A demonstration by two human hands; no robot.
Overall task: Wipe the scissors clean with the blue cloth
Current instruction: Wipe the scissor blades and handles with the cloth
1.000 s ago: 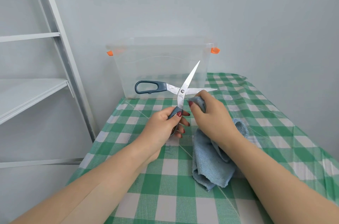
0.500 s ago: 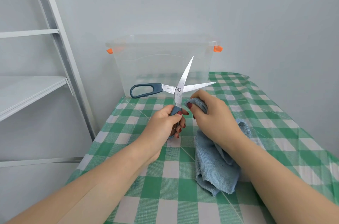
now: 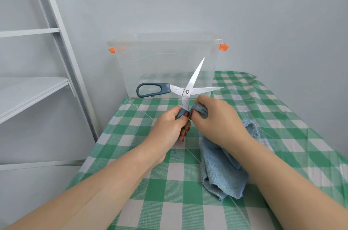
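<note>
Both bare forearms are reaching forward; the left hand point(image 3: 169, 124) is gripping a scissors handle point(image 3: 181, 113), the right hand point(image 3: 216, 118) is clutching the blue cloth point(image 3: 222, 169).

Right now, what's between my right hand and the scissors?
In the head view, a bunched fold of the blue cloth, gripped by the right hand, sits against the scissors just below the pivot. Nothing else lies between.

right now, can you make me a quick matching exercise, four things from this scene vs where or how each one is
Things:
1. scissors
2. blue cloth
3. clear storage box
4. left hand

States:
a. stands at the table's far edge by the wall
b. wrapped around one handle
c. blades spread open in a cross
d. bunched in the right hand, the rest trailing onto the tablecloth

Pairs: 1-c, 2-d, 3-a, 4-b
</note>
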